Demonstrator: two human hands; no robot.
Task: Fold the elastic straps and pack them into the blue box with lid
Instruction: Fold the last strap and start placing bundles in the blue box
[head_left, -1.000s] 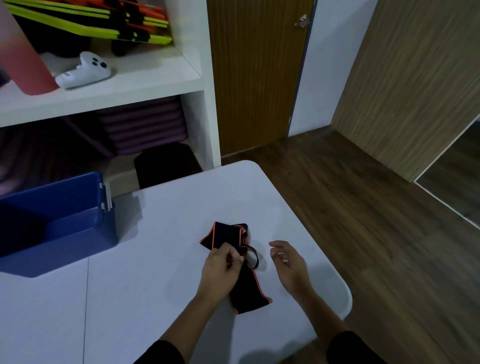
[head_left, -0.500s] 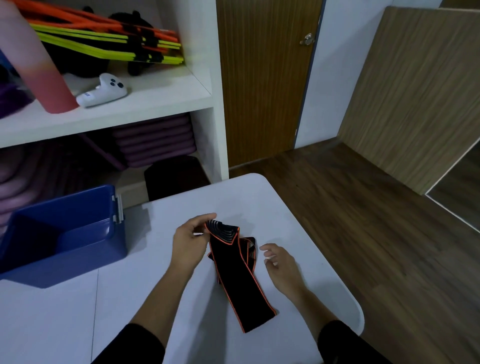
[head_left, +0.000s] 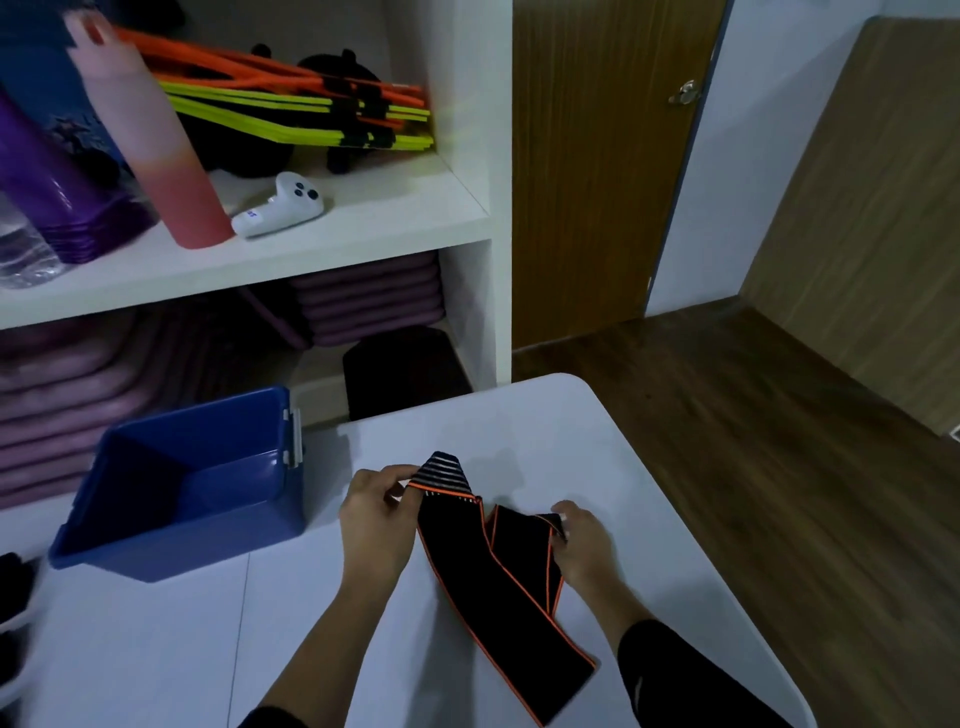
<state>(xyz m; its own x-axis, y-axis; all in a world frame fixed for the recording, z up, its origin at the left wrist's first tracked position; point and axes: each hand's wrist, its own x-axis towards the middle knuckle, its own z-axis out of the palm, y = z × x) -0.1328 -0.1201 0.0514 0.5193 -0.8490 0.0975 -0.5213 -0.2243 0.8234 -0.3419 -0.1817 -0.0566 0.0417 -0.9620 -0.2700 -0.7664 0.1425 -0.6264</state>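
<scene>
Head view: black elastic strap (head_left: 498, 582) with thin orange edging, flat woven band, lies in loose zigzag folds on the smooth white desk (head_left: 597, 441) near its rounded corner. Left hand (head_left: 376, 514) pinches the striped, ribbed end of the strap between thumb and fingers, lifted slightly off the desk. Right hand (head_left: 582, 545) grips a folded section of the same strap, fingers curled closed on it. The long tail runs toward the near desk edge. Blue box (head_left: 176, 493), glossy hard plastic, rectangular, open top, pale latch on its right side, sits on the desk left of the hands, well apart from the strap. Lid not seen. Behind: white shelf unit (head_left: 363, 228) holding a white controller (head_left: 280, 208).
</scene>
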